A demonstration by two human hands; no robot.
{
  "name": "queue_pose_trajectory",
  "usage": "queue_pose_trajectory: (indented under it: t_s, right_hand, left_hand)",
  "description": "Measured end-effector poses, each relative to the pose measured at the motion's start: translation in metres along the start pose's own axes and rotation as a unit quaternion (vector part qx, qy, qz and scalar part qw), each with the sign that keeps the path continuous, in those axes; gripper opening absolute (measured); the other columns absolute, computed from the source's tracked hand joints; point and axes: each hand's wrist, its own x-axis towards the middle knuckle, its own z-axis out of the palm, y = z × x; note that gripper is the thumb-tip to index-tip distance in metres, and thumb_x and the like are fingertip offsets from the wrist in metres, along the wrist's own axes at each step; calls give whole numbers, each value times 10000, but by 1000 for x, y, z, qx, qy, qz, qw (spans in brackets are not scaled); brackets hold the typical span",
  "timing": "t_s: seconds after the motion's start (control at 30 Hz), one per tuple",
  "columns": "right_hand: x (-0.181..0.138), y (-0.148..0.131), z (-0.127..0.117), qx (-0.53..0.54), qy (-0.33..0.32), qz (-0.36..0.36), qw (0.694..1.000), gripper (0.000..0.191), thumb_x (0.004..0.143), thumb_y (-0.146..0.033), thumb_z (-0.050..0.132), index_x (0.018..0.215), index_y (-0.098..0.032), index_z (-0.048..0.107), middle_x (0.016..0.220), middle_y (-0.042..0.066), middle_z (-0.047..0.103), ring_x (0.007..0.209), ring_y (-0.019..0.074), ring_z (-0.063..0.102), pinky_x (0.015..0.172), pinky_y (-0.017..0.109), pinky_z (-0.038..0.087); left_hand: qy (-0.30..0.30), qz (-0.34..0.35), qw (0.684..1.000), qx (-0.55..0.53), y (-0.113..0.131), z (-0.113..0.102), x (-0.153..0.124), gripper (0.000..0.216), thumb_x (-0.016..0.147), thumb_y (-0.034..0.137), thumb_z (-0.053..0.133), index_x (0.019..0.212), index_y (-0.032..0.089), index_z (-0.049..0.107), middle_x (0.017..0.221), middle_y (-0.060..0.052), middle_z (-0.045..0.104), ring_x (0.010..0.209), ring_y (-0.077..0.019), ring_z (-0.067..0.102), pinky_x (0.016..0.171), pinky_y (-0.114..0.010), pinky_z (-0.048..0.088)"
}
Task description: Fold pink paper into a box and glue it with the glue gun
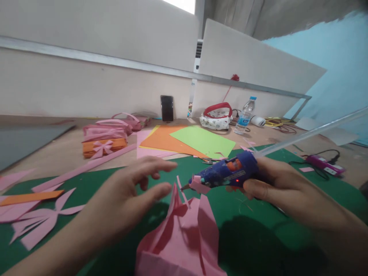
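Note:
My right hand (267,180) is wrapped round a blue glue gun (224,172), with a long clear glue stick (310,134) jutting from its back. A small red light glows on the gun's side. Its nozzle meets a thin pink strip (184,197) at the top edge of a folded pink paper bag (178,237). A scrap of pink paper clings round the gun's front. Just left of the nozzle, my left hand (129,191) is open, thumb and fingers apart, with nothing between them. Its thumb tip is close to the bag's upper corner.
A green mat (244,237) covers the near table. Pink bow cutouts (48,218) lie left, folded pink and orange bags (105,142) behind them. Further back are orange (163,138) and lime sheets (204,140), a phone (167,108), a water bottle (245,115) and a purple power strip (324,165).

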Motion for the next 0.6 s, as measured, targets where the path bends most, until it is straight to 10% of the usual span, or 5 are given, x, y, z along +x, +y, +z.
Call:
queue_pose_trajectory:
  t_s: [0.37,0.6]
  right_hand:
    - [0,-5,4,61,-16,10,998,95,882,-338,559,924,-281,621,763,-60,564,667,87,492,565,153,410]
    - [8,9,5,303,-68,96,946,233,878,-368,568,1007,-173,582,831,27,649,590,70,487,511,176,369]
  left_hand:
    - [-93,38,994,-36,2,12,-3,159,779,330,614,639,293,679,726,80,644,627,-66,597,578,-147,430]
    - [37,252,929,268,-4,-7,0,262,881,307,446,781,217,671,818,-9,647,743,-140,563,668,-249,397]
